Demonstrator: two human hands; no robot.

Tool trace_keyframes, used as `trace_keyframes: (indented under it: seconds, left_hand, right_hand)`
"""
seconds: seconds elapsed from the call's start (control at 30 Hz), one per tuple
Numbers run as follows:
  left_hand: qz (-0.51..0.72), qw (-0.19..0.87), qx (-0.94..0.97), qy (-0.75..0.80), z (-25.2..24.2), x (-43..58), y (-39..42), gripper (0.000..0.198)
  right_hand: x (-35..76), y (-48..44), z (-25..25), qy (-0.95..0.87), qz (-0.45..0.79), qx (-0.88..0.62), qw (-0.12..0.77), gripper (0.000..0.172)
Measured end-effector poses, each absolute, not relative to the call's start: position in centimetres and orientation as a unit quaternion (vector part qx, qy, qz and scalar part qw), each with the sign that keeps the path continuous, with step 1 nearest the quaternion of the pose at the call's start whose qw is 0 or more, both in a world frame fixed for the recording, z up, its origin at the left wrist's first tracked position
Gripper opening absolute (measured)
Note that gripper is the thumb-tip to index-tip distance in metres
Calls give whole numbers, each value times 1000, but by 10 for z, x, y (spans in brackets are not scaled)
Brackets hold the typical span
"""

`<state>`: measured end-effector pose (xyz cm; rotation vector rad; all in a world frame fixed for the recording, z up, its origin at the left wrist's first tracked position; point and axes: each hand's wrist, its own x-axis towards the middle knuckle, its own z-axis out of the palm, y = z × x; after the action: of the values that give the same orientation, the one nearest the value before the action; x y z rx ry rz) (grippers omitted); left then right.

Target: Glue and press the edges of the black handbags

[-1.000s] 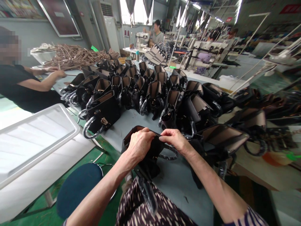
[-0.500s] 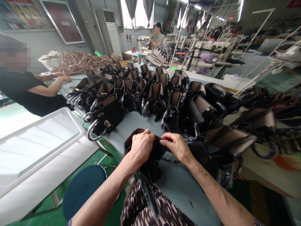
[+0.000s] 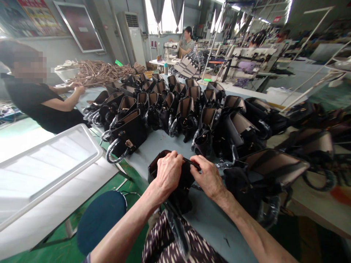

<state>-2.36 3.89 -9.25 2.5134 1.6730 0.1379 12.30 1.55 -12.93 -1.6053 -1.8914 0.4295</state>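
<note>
At the near edge of the table, a black handbag sits mouth up, its long axis running left to right. The left hand and right hand meet on its top rim, each grip pinched shut there. Rows of bags crowd the far side, with bare table between.

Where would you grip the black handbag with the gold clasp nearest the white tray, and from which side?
Probably by its plastic-wrapped handle, from the near left: the loop juts out free toward the table edge, while other bags crowd the far and right sides of the handbag.
</note>
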Motion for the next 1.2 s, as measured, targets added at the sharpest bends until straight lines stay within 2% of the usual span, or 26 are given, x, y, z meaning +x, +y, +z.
trace_keyframes:
  seconds: [0.1, 0.27, 0.63, 0.87, 1.03, 1.2]
  left_hand:
    - [51, 57, 833, 548, -96, -24, 39, 25]
    - [72, 79, 837, 537, -97, -30, 36, 18]
    - [157, 185, 819, 520, -92, -36, 19, 14]
    - [149, 182, 816, 527, -93, -35, 18, 16]
    - [219, 224, 797, 517, -92, -37, 16, 14]
    - [235, 292, 749, 546, -93, -38, 23, 25]
  right_hand:
    - [124, 15, -134, -721, 152, -587, 334, 27]
    - [124, 16, -138, -737, 131, -526, 403, 31]
    - [118, 11, -141, -732, 133, -497, 448, 22]
    - [120, 11, -141, -717, 140, -505, 460, 18]
    - [121, 10, -143, -725, 149, -492, 458, 20]
    - [121, 10, -145, -725, 150, -491, 459, 20]
